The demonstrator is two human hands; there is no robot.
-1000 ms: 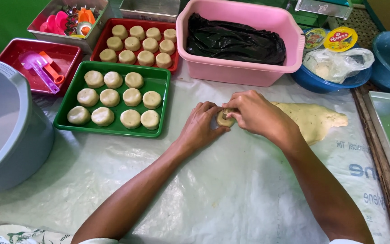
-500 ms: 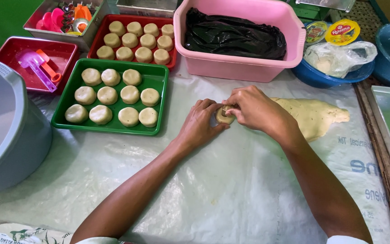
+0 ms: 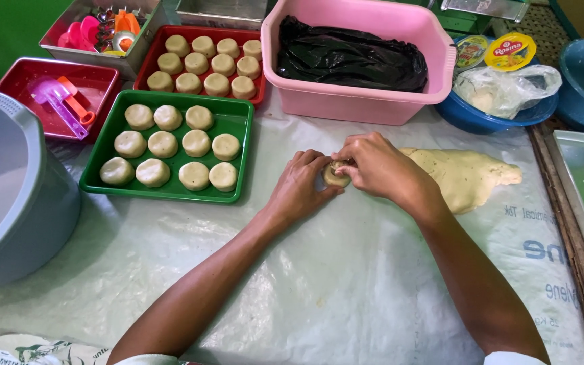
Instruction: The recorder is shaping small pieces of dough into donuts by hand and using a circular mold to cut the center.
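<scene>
Left hand (image 3: 300, 186), right hand (image 3: 376, 167), gripping dough piece (image 3: 336, 177)

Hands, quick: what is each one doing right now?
Left hand: closed around the small dough piece, pressing it on the plastic sheet.
Right hand: fingers closed on the same dough piece from above.

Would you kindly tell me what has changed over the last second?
Nothing visibly changed. Both hands, left hand and right hand, stay pressed around the small dough piece; the green tray of dough rounds and the dough slab lie as before.
</scene>
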